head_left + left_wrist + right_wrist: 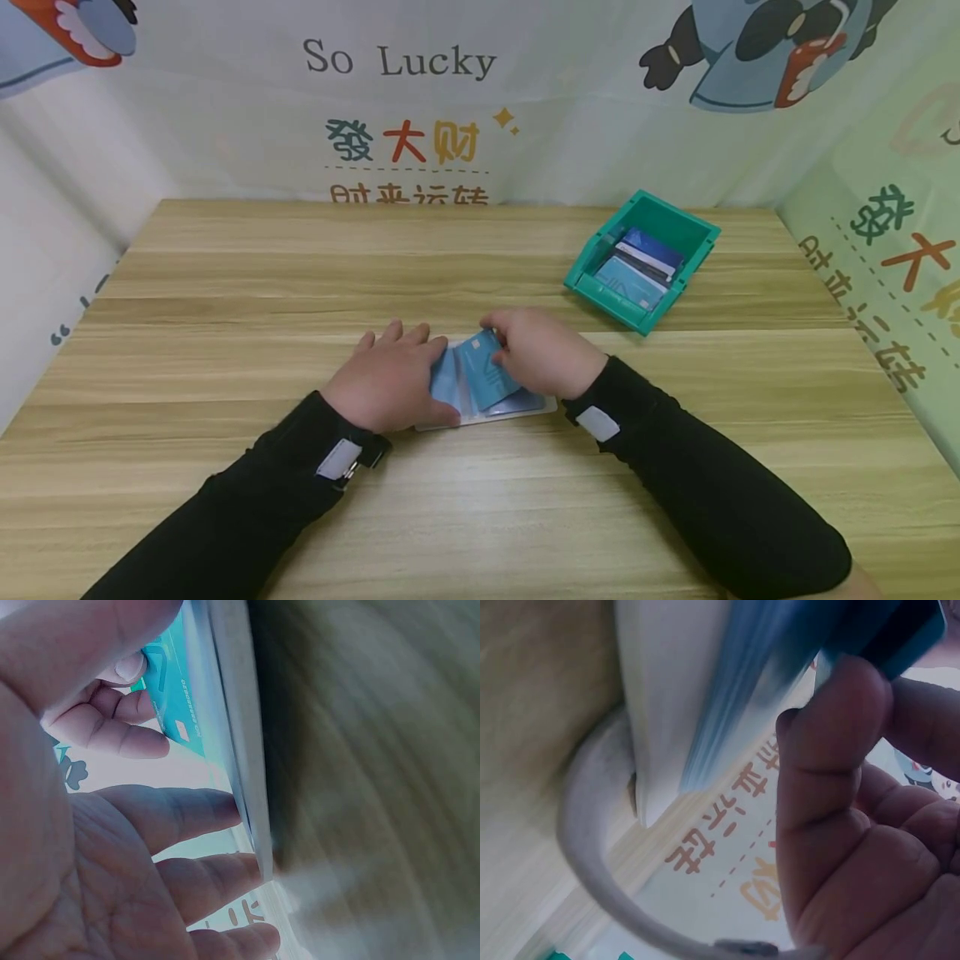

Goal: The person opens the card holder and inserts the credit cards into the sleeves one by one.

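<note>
A card holder [517, 403] with clear sleeves lies opened on the table, tilted a little. My right hand [551, 354] pinches a light-blue bank card [486, 368] between thumb and fingers, over the holder's middle. The card's chip faces up in the head view. My left hand [393, 379] rests on the left side of the holder, its fingers spread and fairly straight and the thumb along the near edge. In the right wrist view, a pale strap [585, 791] loops out from the holder's edge, beside its layered blue sleeves [727, 697]. My left palm hides part of the holder.
A green plastic bin [645, 321] stands on the table at the back right with several bank cards [633, 279] in it. Printed cloth [405, 100] hangs along the back and both sides of the wooden table [300, 267].
</note>
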Demonstrator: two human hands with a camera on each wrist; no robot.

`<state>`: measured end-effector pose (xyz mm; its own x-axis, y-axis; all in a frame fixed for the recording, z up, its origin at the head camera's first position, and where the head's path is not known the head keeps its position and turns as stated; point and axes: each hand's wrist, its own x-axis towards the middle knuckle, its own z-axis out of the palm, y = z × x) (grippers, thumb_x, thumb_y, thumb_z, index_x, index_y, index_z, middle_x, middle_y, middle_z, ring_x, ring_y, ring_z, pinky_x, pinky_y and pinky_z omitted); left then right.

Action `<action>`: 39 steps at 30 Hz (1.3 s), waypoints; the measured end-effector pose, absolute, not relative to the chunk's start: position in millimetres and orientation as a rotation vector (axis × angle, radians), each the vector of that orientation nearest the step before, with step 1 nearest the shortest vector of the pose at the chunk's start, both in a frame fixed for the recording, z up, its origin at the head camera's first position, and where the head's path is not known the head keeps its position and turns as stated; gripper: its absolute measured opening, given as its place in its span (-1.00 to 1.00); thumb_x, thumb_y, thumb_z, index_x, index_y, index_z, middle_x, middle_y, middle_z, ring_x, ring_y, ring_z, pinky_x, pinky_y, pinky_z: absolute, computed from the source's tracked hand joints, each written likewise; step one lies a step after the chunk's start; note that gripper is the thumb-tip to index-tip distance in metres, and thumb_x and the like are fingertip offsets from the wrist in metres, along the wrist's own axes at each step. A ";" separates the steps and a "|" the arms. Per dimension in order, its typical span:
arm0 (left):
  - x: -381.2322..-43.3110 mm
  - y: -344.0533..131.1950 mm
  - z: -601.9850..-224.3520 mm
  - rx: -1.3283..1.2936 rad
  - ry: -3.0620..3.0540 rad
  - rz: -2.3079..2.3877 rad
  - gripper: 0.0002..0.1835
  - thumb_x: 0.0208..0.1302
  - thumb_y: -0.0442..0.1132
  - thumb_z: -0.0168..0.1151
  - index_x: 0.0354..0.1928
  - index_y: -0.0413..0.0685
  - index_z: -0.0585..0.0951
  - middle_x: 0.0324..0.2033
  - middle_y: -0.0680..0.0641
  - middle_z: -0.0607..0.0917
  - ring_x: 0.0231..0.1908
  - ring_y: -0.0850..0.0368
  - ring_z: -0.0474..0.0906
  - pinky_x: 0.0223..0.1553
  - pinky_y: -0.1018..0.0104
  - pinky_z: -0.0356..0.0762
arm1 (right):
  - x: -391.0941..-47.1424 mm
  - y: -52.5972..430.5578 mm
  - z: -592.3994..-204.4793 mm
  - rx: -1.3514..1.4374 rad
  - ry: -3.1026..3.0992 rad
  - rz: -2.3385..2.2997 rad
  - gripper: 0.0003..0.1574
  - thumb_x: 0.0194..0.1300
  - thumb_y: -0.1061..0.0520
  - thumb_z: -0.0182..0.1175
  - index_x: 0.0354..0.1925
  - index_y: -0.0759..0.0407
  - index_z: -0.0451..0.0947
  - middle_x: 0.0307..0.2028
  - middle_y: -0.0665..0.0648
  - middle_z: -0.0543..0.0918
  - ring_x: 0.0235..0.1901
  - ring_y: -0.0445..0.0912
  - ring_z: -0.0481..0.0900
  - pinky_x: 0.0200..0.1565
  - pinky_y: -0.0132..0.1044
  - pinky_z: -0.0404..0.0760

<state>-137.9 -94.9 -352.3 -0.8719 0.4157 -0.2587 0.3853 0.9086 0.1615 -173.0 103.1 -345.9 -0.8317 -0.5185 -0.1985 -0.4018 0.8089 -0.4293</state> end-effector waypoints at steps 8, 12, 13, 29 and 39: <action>-137.5 -94.8 -351.3 0.595 2.784 0.150 0.03 -0.10 0.39 0.28 0.35 -0.08 0.29 0.32 -0.24 0.24 0.27 -0.33 -0.05 0.19 -0.34 0.01 | -168.6 99.2 -346.0 -0.740 2.735 -0.506 -0.41 0.27 0.15 0.19 0.24 0.23 0.35 0.09 0.18 0.50 0.01 -0.10 0.41 0.04 -0.16 0.48; -137.5 -94.1 -351.2 0.591 2.779 0.144 0.03 -0.09 0.39 0.27 0.35 -0.08 0.29 0.32 -0.24 0.23 0.28 -0.32 -0.06 0.19 -0.34 0.00 | -166.8 98.1 -345.1 -0.737 2.747 -0.483 -0.39 0.26 0.14 0.21 0.24 0.22 0.34 0.10 0.18 0.48 0.02 -0.11 0.39 0.05 -0.17 0.47; -137.5 -94.0 -351.2 0.590 2.778 0.143 0.03 -0.09 0.39 0.27 0.35 -0.08 0.29 0.32 -0.24 0.23 0.28 -0.32 -0.06 0.19 -0.34 0.00 | -166.6 97.9 -345.0 -0.737 2.751 -0.476 -0.39 0.26 0.14 0.21 0.24 0.22 0.34 0.11 0.17 0.47 0.02 -0.11 0.38 0.05 -0.17 0.47; -137.0 -93.9 -351.5 0.596 2.787 0.131 0.03 -0.10 0.41 0.27 0.35 -0.07 0.29 0.32 -0.23 0.24 0.27 -0.32 -0.05 0.19 -0.33 0.01 | -162.5 94.2 -345.4 -0.747 2.743 -0.468 -0.38 0.25 0.17 0.20 0.25 0.22 0.30 0.12 0.17 0.46 0.02 -0.12 0.37 0.10 -0.16 0.43; -137.8 -94.6 -353.5 0.608 2.795 0.118 0.03 -0.11 0.42 0.26 0.34 -0.07 0.30 0.30 -0.23 0.27 0.26 -0.33 -0.02 0.18 -0.33 0.04 | -162.5 93.7 -346.0 -0.770 2.713 -0.500 -0.41 0.25 0.21 0.18 0.24 0.22 0.31 0.08 0.17 0.51 0.01 -0.12 0.41 0.06 -0.16 0.46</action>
<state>-137.8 -94.6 -353.5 -0.8727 0.4183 -0.2518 0.3956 0.9081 0.1372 -162.5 93.7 -346.0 -0.8201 -0.5473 -0.1673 -0.4518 0.7986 -0.3977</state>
